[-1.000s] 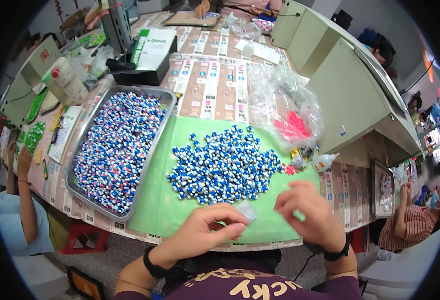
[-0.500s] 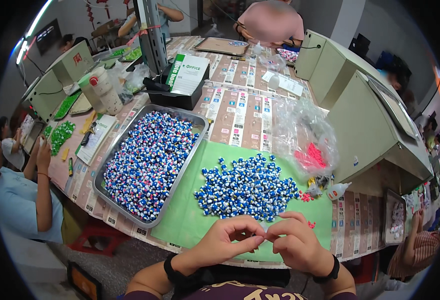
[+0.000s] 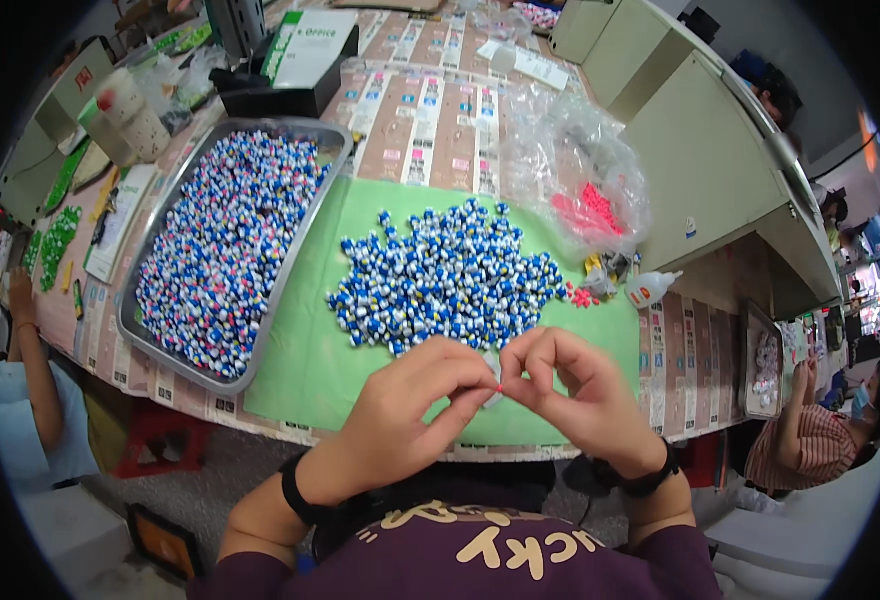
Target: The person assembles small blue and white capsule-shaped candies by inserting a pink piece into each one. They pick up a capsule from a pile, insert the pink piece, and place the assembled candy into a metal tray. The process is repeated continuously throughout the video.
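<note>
Over the near edge of a green sheet (image 3: 295, 345), my left hand (image 3: 405, 410) and my right hand (image 3: 585, 395) meet, each closed in a pinch. A tiny pink piece (image 3: 501, 388) shows between the fingertips, at the tip of the right pinch. What the left fingers hold is hidden. Just behind the fingertips is a small whitish patch (image 3: 492, 368), too unclear to name. Beyond my hands a spread pile of small blue-and-white bead-like pieces (image 3: 440, 275) lies on the sheet. Several loose pink pieces (image 3: 582, 297) are at its right.
A metal tray (image 3: 260, 355) full of blue, white and pink pieces stands left. At right are a dropper bottle (image 3: 650, 287), a clear plastic bag (image 3: 545, 135) with pink pieces (image 3: 590, 212), and a pale metal cabinet (image 3: 685, 150). A black box (image 3: 290, 98) stands behind. Co-workers sit at both sides.
The view has tipped down and shifted, so the table appears higher and further left. My fingertips have come closer together, and a pink piece now shows between them.
</note>
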Demonstrator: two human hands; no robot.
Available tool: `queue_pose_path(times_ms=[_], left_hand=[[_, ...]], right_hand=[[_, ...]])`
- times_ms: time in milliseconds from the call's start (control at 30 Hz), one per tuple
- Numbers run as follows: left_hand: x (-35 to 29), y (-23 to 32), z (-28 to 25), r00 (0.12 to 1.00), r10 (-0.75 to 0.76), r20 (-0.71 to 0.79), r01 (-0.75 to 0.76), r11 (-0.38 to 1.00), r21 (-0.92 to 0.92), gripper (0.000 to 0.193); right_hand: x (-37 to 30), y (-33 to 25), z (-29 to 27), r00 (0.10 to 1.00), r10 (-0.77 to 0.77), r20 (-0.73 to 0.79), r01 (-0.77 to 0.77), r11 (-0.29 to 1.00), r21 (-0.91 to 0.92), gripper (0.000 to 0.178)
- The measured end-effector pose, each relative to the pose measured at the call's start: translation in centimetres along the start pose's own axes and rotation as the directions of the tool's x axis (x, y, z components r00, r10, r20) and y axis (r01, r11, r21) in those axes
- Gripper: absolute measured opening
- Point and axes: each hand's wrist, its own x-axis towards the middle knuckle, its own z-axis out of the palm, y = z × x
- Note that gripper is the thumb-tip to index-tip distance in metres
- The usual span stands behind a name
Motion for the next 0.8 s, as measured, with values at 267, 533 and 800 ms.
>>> queue_pose_path(times_ms=[267, 533, 800], left_hand=[[-2.2, -1.8, -1.7, 0.899, -0.433, -0.059, 0.389, 0.854, -0.345, 0.026], [-2.6, -2.5, -2.9, 0.859, -0.511, 0.022, 0.424, 0.687, -0.590, 0.027], [-1.9, -2.4, -1.1, 0.868, -0.496, 0.018, 0.354, 0.593, -0.723, 0.026]], right_hand=[[1.6, 2.6, -2.2, 0.982, -0.006, 0.187, 0.140, 0.690, -0.710, 0.020], [2.1, 2.5, -1.7, 0.980, 0.024, 0.198, 0.135, 0.650, -0.748, 0.019], [1.4, -0.3, 0.4, 0.994, -0.093, -0.059, 0.079, 0.975, -0.206, 0.023]])
